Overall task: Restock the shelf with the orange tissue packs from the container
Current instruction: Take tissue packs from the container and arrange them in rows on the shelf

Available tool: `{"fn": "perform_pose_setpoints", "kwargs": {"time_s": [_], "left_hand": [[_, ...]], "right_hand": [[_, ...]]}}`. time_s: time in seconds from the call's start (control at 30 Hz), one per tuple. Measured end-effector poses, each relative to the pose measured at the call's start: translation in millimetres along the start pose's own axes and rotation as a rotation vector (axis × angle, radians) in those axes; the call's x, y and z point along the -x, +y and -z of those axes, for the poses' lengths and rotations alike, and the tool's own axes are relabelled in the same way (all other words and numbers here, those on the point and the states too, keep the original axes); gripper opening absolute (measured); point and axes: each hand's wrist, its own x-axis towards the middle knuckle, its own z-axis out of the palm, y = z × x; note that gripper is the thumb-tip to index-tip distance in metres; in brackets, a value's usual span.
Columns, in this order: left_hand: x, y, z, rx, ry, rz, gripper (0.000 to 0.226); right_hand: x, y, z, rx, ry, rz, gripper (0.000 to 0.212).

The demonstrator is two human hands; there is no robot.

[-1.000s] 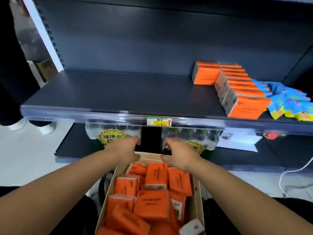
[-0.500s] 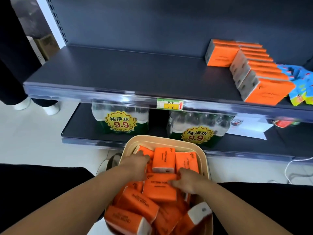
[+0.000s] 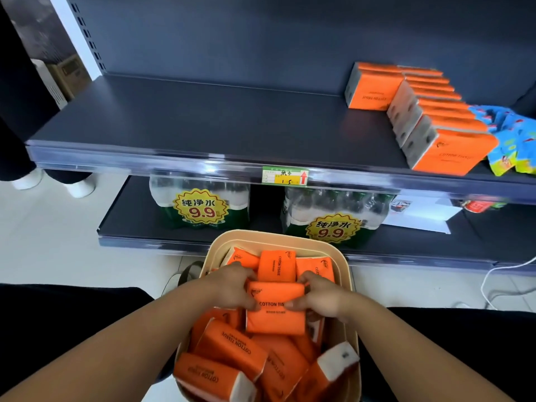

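Gripping tissue pack (image 3: 275, 317) w/ hands now; left hand (image 3: 232, 288) joined right hand (image 3: 319, 297).

Glossy plastic tissue packs (image 3: 275, 322); matt, perhaps metal shelf (image 3: 203, 126).

Orange tissue packs (image 3: 232, 343) in beige container (image 3: 290, 237)

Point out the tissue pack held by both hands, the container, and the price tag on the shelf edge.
tissue pack (image 3: 275, 320): head view, middle of its orange top face.
container (image 3: 278, 236): head view, far beige rim.
price tag (image 3: 285, 176): head view, centre of the label.
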Motion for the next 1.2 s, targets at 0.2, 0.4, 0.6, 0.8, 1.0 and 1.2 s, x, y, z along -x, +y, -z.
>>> {"fn": "perform_pose_setpoints", "kwargs": {"time_s": [0.2,0.4,0.6,0.8,1.0,1.2], "left_hand": [[1,0,7,0.273,-0.011,-0.023,0.048],[1,0,29,0.393,0.060,-0.106,0.042],[14,36,78,0.505,0.163,-0.270,0.034],[11,80,138,0.555,0.251,-0.378,0.037],[-2,108,176,0.514,0.262,-0.411,0.045],[-3,53,142,0.308,-0.131,-0.197,0.054]], "right_hand": [[3,-2,9,-0.120,0.027,0.084,0.066],[9,-15,27,-0.122,-0.034,0.178,0.050],[35,-45,79,-0.088,0.039,0.334,0.039],[65,-81,142,-0.208,0.126,0.468,0.037],[84,-94,179,-0.177,0.180,0.525,0.033],[63,-65,159,-0.059,0.049,0.384,0.031]]}}
